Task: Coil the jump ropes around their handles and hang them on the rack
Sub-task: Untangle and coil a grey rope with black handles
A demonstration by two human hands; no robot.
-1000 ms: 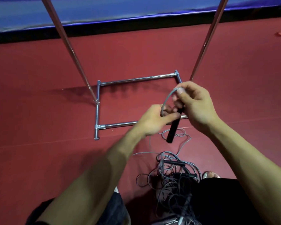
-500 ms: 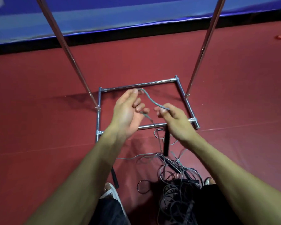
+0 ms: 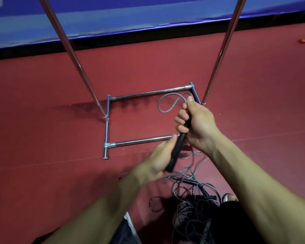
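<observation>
Left hand (image 3: 157,161) and right hand (image 3: 199,125) grip black handle (image 3: 178,148).

I take this for a sports hall or gym. Under the rack (image 3: 144,93) the floor (image 3: 42,103) is matte red sheet flooring with faint seam lines, the kind laid on indoor courts. Beyond the rack, a blue barrier (image 3: 148,14) runs along the floor's edge above a black strip (image 3: 165,38). The rack is plain chrome tubing, and on its near side a tangle of jump ropes (image 3: 192,196) lies at my feet.
</observation>
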